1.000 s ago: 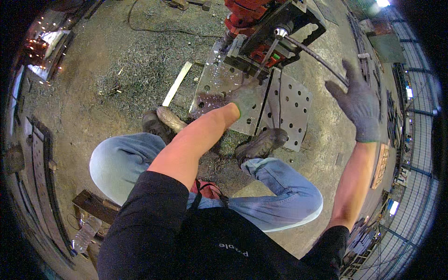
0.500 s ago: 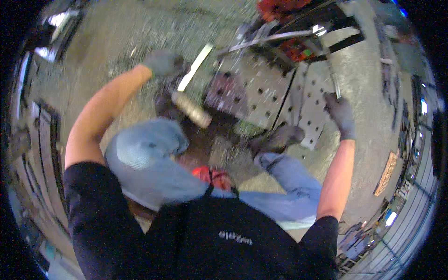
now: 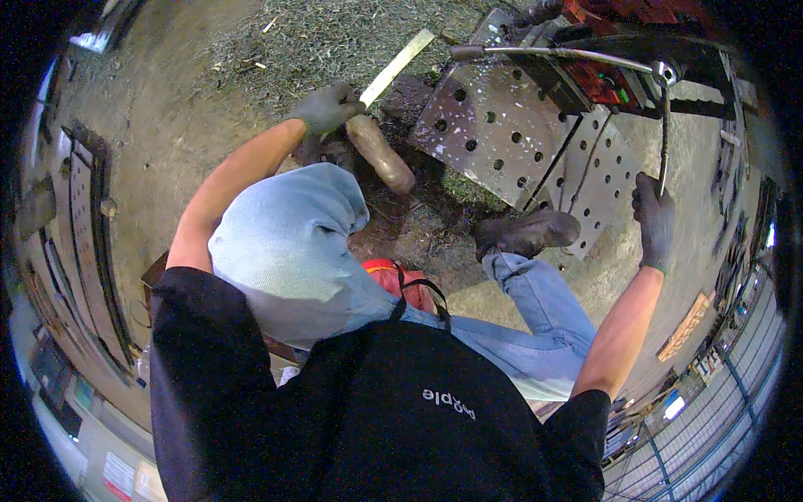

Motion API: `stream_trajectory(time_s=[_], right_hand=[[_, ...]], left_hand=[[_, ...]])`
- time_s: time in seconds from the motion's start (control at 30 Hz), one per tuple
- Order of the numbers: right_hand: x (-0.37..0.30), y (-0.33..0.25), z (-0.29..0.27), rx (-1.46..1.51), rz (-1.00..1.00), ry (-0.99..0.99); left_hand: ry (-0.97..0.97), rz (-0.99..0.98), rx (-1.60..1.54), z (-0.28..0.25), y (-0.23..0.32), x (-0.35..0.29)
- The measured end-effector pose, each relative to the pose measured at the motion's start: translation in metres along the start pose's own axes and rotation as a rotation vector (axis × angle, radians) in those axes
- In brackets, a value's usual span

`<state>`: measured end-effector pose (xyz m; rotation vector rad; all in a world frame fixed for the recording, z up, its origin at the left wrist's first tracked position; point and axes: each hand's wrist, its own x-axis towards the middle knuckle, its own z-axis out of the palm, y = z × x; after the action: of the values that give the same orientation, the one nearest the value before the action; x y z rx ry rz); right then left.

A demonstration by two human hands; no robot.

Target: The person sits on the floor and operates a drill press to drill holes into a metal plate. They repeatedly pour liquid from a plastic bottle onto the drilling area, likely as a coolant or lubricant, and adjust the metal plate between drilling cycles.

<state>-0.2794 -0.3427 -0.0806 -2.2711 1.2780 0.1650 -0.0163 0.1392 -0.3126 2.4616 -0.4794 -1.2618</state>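
My left hand, in a dark glove, is closed at the near end of a pale flat strip. The strip slants away to the right, just beyond my left shoe. How the fingertips meet the strip is partly hidden. On the right, my gloved right hand is wrapped round the lower end of a metal lever. That lever runs up to a round hub. From the same hub a second long arm reaches left and ends in a dark grip.
A perforated steel plate lies ahead, flecked with chips, beside a second holed plate. My right shoe stands at their near edge. Shavings cover the floor beyond. A red bag-like thing sits between my legs.
My view has shifted and become sharper. My left hand has come down to the strip's near end. My right hand still grasps the lever, now farther right in view.
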Motion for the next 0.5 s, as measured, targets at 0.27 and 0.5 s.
stream_trajectory(time_s=[0.27,0.5], right_hand=[[0.000,0.001,0.008,0.030,-0.056,0.070],[0.005,0.000,0.010,0.050,-0.039,0.033]], left_hand=[[-0.101,0.388,0.009,0.039,0.009,0.010],[-0.035,0.411,-0.135,-0.032,0.030,-0.066]])
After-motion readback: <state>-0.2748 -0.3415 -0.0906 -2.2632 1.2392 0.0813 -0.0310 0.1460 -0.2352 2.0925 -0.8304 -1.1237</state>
